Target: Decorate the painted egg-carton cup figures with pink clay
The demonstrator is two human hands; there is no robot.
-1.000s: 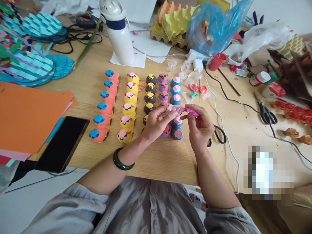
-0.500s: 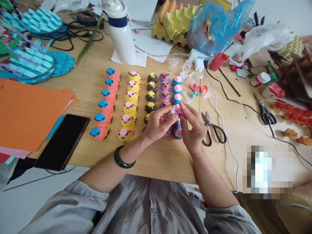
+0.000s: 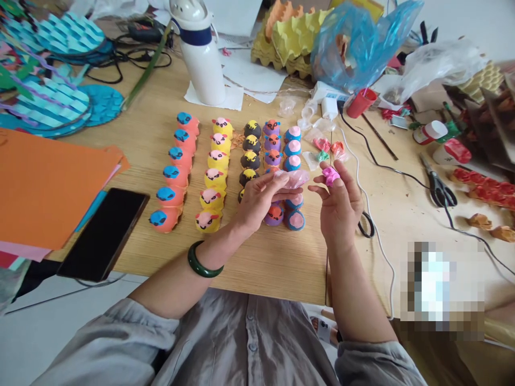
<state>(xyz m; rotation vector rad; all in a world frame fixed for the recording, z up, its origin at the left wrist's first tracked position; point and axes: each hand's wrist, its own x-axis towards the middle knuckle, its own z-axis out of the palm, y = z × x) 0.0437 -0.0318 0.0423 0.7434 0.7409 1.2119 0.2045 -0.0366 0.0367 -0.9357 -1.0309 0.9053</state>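
My left hand [image 3: 261,198] pinches a small clear plastic bag [image 3: 296,178] over the rows of painted egg-carton pieces. Between the thumb and fingers of my right hand [image 3: 341,206] is a lump of bright pink modelling clay [image 3: 330,176]. Under and beside the hands runs a blue row with pink tops [image 3: 294,162]. Next to it stand a purple row with orange faces [image 3: 272,157] and a black row with yellow faces [image 3: 250,160]. Farther left are a yellow row with pink faces [image 3: 213,198] and an orange row with blue faces [image 3: 166,195]. Scissors [image 3: 366,225] lie partly hidden behind my right hand.
Small bags of coloured clay [image 3: 322,145] lie beyond my hands. A white thermos [image 3: 203,64] stands at the back. To the left are a phone [image 3: 104,233] and orange paper [image 3: 52,187]. A white cable [image 3: 374,236] and more scissors [image 3: 436,182] lie right.
My hands have moved apart. The pink clay has come out of the bag into my right hand, which shifted right; the bag stays in my left.
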